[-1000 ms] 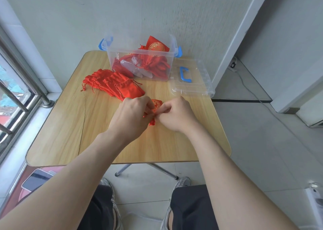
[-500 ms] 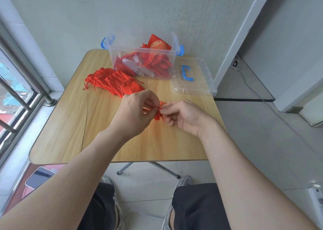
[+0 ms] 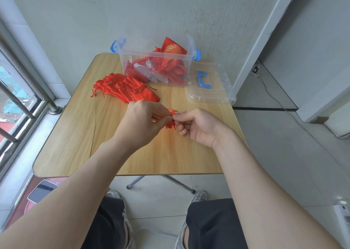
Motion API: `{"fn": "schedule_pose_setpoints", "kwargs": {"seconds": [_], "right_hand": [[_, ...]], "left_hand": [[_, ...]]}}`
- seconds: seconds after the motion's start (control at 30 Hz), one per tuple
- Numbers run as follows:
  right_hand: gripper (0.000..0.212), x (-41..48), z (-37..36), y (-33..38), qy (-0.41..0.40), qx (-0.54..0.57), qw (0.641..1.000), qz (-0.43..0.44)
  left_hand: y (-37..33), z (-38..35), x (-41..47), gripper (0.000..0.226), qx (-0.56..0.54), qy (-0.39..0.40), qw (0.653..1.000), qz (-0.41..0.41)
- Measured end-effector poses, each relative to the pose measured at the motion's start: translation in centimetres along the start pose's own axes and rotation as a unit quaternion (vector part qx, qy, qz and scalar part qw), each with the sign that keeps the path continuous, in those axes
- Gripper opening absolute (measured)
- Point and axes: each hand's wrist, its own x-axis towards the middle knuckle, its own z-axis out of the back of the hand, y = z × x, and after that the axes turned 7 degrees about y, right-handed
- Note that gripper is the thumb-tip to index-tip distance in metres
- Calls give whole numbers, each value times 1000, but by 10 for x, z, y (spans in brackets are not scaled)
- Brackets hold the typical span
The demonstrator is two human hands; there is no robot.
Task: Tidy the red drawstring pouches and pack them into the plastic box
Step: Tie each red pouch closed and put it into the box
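Both hands, left hand [image 3: 141,123] and right hand [image 3: 198,124], pinch one red drawstring pouch [image 3: 171,123] above the table [image 3: 75,135], nearer the person than the plastic box [image 3: 157,63] holding pouches.

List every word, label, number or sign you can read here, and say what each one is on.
No readable text anywhere.
Pouch in the plastic box: the upright red pouch bears a round gold emblem, too blurred to read.
Pile of pouches on the table: a faint gold edge, unreadable.
Lid: no lettering visible.

Box [image 3: 178,80], lid [image 3: 217,95] and pouch pile [image 3: 125,89] crowd the table's [image 3: 75,144] far edge; its near half lies bare.
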Motion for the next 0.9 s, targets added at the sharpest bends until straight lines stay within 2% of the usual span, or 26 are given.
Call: {"fn": "schedule_pose_setpoints", "kwargs": {"seconds": [0.13, 0.3, 0.37, 0.43, 0.5, 0.57, 0.67, 0.77, 0.9], "right_hand": [[7, -1, 0, -1, -21, -37, 999, -1], [11, -4, -1, -1, -46, -110, 993, 0], [13, -5, -1, -2, -56, -175, 983, 16], [9, -4, -3, -3, -67, -251, 965, 34], [8, -2, -6, -5, -79, -285, 954, 38], [10, 0, -6, -6, -100, -290, 951, 39], [9, 2, -4, -5, -137, -270, 952, 40], [9, 1, -5, -4, -136, -236, 962, 36], [9, 1, -10, -4, -115, -212, 970, 17]], "left_hand": [[10, -2, 1, 6, 70, 25, 997, -30], [11, -3, 1, 9, 102, 96, 990, -34], [8, -3, -1, 23, 110, 137, 985, -4], [6, -4, -1, 45, 134, 183, 972, 62], [5, -4, 1, 51, 142, 209, 960, 122], [5, -1, 4, 46, 95, 171, 969, 153], [12, 5, 4, 39, 41, 89, 985, 139], [14, 9, -1, 22, 71, 101, 988, 94], [19, 5, -1, 23, 96, 83, 991, 37]]}}
